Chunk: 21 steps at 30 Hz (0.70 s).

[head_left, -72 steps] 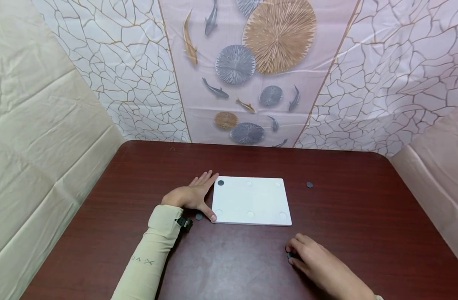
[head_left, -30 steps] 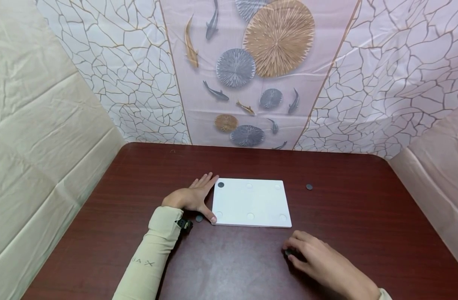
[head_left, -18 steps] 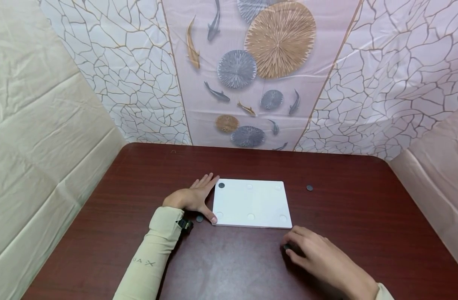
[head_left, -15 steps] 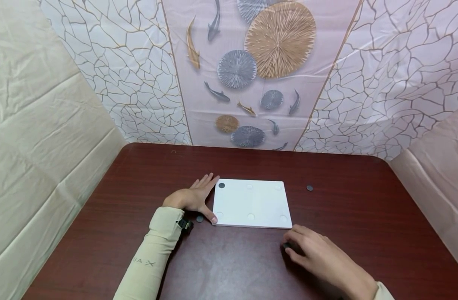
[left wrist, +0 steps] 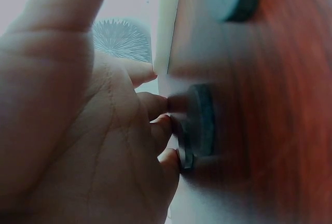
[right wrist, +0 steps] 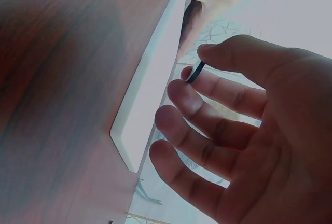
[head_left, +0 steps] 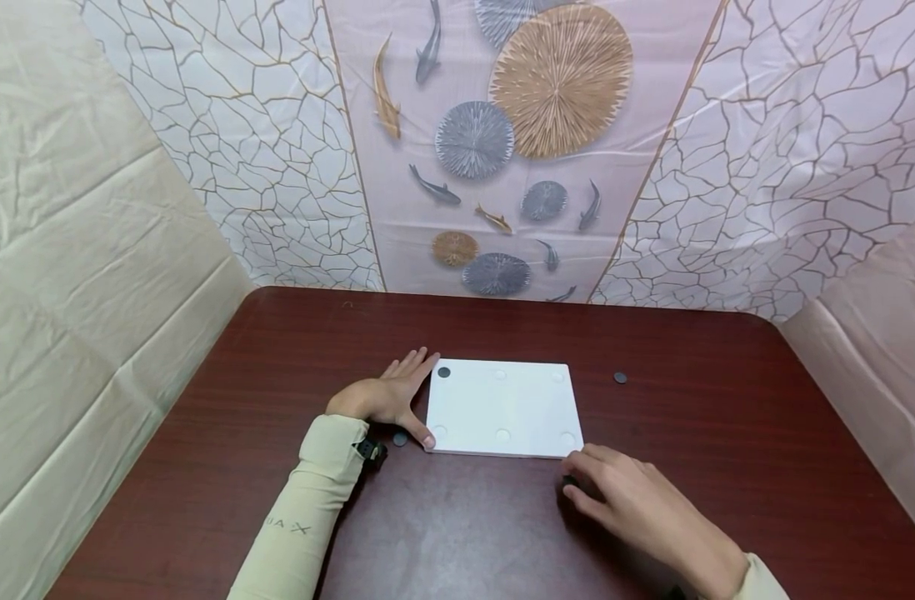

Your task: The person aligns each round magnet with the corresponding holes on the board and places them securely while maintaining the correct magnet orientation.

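Observation:
A white rectangular board [head_left: 504, 407] with several shallow round recesses lies on the table. One small dark disc [head_left: 444, 372] sits in its far left recess. My left hand [head_left: 386, 397] rests along the board's left edge, fingers spread, with the thumb at the near left corner and the index finger at the far one. In the right wrist view, another dark disc [right wrist: 195, 71] is pinched between thumb and index finger of my right hand [right wrist: 228, 105]. That hand is just in front of the board's near right corner, where the head view mostly hides the disc.
A loose dark disc [head_left: 400, 438] lies by the left thumb, and another disc [head_left: 620, 377] lies right of the board. The left wrist view shows further discs [left wrist: 206, 120] near the left palm. Patterned cloth [head_left: 472, 208] hangs behind the brown table [head_left: 315, 333].
My right hand has moved forward and slightly left, towards the board's near right corner, with the disc still pinched. The left hand holds its place at the board.

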Tool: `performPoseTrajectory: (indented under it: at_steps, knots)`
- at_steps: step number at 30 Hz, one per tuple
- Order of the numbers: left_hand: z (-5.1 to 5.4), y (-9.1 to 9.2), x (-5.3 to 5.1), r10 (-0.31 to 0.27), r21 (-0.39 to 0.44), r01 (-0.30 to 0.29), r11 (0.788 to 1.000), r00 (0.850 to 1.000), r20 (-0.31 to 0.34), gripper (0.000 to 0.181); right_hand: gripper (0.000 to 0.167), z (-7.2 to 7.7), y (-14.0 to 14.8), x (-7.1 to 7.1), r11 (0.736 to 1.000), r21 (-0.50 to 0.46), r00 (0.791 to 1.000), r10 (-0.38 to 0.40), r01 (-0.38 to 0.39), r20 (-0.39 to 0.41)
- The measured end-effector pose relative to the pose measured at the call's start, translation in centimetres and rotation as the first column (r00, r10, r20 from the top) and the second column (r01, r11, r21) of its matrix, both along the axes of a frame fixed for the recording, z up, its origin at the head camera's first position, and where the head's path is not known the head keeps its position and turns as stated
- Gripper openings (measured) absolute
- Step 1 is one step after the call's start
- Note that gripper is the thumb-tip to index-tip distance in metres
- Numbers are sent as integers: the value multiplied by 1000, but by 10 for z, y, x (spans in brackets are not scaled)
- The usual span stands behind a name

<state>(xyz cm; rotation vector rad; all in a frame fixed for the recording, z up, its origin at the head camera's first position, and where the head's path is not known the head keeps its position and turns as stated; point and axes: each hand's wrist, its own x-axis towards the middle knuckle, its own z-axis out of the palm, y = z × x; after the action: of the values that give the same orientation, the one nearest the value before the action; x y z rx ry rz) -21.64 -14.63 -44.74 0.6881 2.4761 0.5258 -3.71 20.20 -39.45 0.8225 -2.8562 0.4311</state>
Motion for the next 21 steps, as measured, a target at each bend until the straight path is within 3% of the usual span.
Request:
performPoseTrajectory:
  at_steps: [10,21]
  knots:
    - [3,0,1,-9,8,9,1000,1000,7,151,18,4,-4,-8,1000,-2,999,30,-30,-30]
    - [-1,-1,-1,-16,8,16,1000,1000,-7,151,19,12,-10,-17,1000,10,998,18,-18,-52]
